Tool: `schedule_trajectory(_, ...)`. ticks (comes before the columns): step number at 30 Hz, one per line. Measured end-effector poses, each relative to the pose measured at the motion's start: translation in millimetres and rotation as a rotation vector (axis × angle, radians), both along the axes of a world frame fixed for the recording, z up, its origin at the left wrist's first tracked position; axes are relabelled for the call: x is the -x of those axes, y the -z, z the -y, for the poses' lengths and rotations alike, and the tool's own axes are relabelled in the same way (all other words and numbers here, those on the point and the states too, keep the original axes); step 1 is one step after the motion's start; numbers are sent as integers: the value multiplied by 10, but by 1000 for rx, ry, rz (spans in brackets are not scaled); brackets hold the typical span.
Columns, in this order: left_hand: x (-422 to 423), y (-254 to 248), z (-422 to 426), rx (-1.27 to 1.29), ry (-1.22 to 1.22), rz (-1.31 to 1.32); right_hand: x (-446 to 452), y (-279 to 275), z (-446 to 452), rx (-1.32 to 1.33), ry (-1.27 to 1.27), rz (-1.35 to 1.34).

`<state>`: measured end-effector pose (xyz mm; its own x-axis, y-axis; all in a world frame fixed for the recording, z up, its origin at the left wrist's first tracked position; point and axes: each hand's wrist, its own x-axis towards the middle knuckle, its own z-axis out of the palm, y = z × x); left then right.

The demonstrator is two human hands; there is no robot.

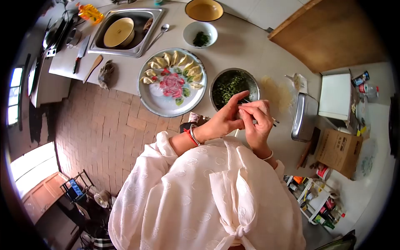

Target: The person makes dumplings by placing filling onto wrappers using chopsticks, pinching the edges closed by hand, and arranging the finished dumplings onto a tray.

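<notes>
My left hand (223, 121) and my right hand (257, 123) meet over the near edge of a metal bowl (213, 92) of chopped green filling (231, 84). Both hands are closed, fingertips together; whatever lies between them is hidden by the fingers. A thin utensil shows partly behind my right hand, its end sticking out to the right. Left of the bowl, a round enamel plate (156, 98) with a rose pattern holds several folded dumplings (183, 61) along its far and right edges.
Behind the plate are a white bowl (211, 31) with greens, a yellow bowl (204, 10) and a spoon (165, 28). A sink (96, 45), knife (82, 52) and wooden spatula (94, 66) lie left. Flour (275, 91), a metal box (305, 117) and a cardboard box (340, 152) are right.
</notes>
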<state>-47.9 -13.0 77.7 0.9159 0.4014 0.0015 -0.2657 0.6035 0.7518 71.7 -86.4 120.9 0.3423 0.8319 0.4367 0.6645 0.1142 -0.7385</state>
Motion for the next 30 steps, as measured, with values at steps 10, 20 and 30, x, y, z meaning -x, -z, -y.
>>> schedule_trajectory(10, 523, 441, -163, 130, -263, -204, 275, 557, -375, 257, -180, -298)
schedule_trajectory(20, 1190, 738, -686, 420, -44, -332, 494, 811, -683, 366, -614, -128)
schedule_trajectory(30, 1234, 1223, -875, -165, -99, -458, 594, 1395, -846, 357, -396, 8)
